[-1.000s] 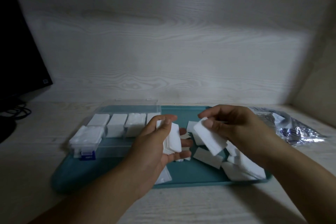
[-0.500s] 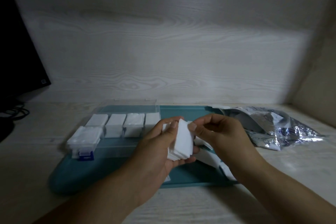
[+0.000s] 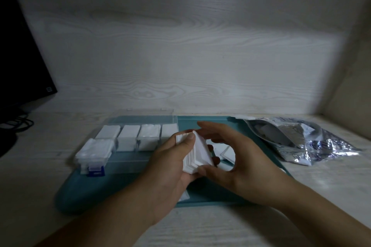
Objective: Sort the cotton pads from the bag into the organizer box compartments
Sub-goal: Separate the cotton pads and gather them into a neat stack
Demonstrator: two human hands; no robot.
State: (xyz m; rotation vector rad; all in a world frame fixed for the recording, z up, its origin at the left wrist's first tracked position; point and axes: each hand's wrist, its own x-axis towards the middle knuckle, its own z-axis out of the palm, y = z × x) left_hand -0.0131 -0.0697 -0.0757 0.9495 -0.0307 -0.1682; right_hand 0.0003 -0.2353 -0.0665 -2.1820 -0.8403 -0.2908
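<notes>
Cotton pads (image 3: 195,153) sit as a fanned stack in the left hand (image 3: 170,168), which grips them with its thumb curled over the top edge and its fingers wrapped behind, fingertips peeping out on the far side; the stack stands on edge with its long axis running up and down, tilted a little away from the person. Touching it from the right is the right hand (image 3: 239,158), its thumb pressed against the lower corner of the stack and its fingers arched over the top, so it looks to be squaring the pads rather than holding them on its own (whether those far fingers actually touch the top edge I cannot tell). What the coming move turns on, in my judgement, is that the organizer box (image 3: 128,142) lies to the left of the stack and slightly farther off, so the left hand is the nearer one and need only carry the pads leftward and down. Four far compartments and the near left one already show white pads; the rest of the near row looks unfilled. More loose pads (image 3: 227,151) lie on the teal tray (image 3: 84,196) behind the hands, and the foil bag (image 3: 313,142) rests to the right. Blue print on the bag is too blurred to read
</notes>
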